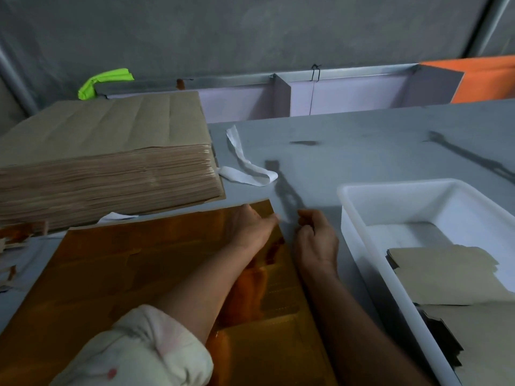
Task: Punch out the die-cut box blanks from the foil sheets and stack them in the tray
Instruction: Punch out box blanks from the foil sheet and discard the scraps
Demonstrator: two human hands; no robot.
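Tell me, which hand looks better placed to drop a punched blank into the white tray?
Probably the right hand: it sits just off the gold foil sheet, beside the white tray. The left hand presses flat on the sheet, farther away.

Left forearm bare below a rolled-up cream sleeve (145,349) — bunched thick at the elbow, faint pinkish smudges, one small red spot near the cuff. Right forearm bare — no sleeve visible.

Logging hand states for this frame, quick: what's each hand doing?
Left hand: open, flat on the gold foil sheet near its far corner.
Right hand: fingers curled shut beside the sheet; anything held cannot be told.
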